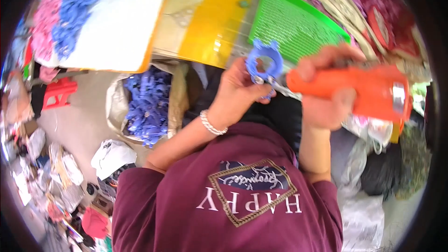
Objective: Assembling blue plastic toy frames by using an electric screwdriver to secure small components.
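Note:
My left hand (238,84) pinches a blue plastic ring (271,71) between thumb and fingers. Small lugs stand on the ring's top, and shiny screw-like bits show at its lower edge. A silvery chain bracelet (212,123) circles my left wrist. My right hand (329,98), blurred by motion, is wrapped round an orange power screwdriver (373,91). The tool lies sideways, its narrow end pointing left toward the ring's lower edge; whether its tip touches a screw I cannot tell.
Beyond my hands lies a green perforated tray (298,23), beside a yellow strip (219,18) on the bench. Pink and blue pieces (79,14) are heaped on a white sheet at far left. A sack of blue pieces (149,102) stands left; a red stool (59,93) sits beyond.

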The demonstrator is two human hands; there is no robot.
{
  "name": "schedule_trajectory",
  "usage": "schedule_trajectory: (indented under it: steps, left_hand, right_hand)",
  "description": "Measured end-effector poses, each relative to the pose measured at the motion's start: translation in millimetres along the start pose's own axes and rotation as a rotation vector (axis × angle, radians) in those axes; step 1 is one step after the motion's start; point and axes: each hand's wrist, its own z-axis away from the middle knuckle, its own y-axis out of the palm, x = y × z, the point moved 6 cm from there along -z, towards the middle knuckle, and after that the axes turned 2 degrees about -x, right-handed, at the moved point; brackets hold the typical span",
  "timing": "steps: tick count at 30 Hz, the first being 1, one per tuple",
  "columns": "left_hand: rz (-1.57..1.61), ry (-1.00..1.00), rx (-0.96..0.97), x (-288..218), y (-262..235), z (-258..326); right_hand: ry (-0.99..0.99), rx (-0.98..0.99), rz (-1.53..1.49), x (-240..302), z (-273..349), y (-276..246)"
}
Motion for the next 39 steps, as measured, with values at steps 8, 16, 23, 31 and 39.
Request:
schedule_trajectory:
  steps: [8,16,23,31,39]
  left_hand:
    - [-0.252,0.053,-0.097,-46.5,-40.2,41.1]
    - [-0.438,0.116,-0.299,-102.2,-148.8,114.5]
    - [-1.116,0.087,-0.556,-153.3,-219.6,159.3]
    - [-1.06,0.625,-0.663,-224.8,-198.4,93.0]
    - [-1.666,1.006,-0.892,-347.7,-165.6,-0.4]
  right_hand:
    - [-0.139,-0.074,-0.108,25.3,3.2,-18.4]
    - [-0.275,-0.156,0.096,22.9,-26.8,-23.5]
    - [-0.308,-0.164,0.136,14.4,-29.0,-22.2]
    - [-0.322,-0.17,0.154,14.5,-27.3,-25.6]
    - [-0.32,-0.186,0.18,16.1,-28.6,-29.9]
